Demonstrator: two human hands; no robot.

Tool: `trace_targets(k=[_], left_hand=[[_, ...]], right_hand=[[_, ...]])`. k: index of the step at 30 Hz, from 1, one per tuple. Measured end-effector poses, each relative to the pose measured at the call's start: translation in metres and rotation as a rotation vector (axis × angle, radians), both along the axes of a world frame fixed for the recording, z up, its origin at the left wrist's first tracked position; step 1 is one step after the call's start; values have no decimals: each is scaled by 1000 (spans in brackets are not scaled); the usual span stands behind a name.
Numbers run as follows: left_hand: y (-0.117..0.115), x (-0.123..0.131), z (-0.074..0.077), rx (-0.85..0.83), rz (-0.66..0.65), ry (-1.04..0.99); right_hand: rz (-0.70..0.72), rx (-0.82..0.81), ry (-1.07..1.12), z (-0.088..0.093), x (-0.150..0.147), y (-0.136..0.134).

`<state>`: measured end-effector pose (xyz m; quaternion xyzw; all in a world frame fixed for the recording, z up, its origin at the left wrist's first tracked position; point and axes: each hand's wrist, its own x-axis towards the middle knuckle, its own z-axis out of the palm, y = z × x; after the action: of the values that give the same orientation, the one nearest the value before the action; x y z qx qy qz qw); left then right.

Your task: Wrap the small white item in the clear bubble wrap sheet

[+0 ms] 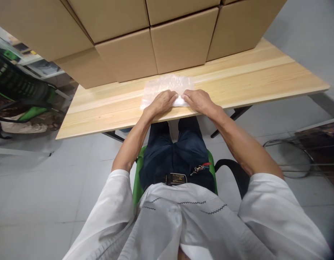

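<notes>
A clear bubble-wrap sheet (167, 85) lies flat on the light wooden table (264, 76), close to its near edge. My left hand (162, 103) and my right hand (198, 101) rest side by side on the sheet's near edge, fingers curled down. Between their fingertips sits a small white rolled or folded part (180, 102) of the sheet, and both hands press on it. What lies inside that fold is hidden.
Several cardboard boxes (145, 47) are stacked along the table's far side, just behind the sheet. I sit on a green chair (137, 180). A black and green chair (20, 94) stands at the left, a wire frame (288, 155) on the floor at the right.
</notes>
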<state>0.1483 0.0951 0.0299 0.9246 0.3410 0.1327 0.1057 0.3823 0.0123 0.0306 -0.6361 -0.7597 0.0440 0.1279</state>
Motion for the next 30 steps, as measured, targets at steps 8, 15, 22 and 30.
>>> trace_targets(k=[8,15,22,30], left_hand=[[-34,-7,-8,81,119,15],[-48,-3,-5,153,48,181],[-53,-6,1,243,11,242],[-35,-18,4,121,-147,116]], right_hand=[[28,-124,-102,21,-10,9],[84,-205,-104,32,-8,17],[112,-302,-73,32,-10,34],[61,53,5,15,-6,-14]])
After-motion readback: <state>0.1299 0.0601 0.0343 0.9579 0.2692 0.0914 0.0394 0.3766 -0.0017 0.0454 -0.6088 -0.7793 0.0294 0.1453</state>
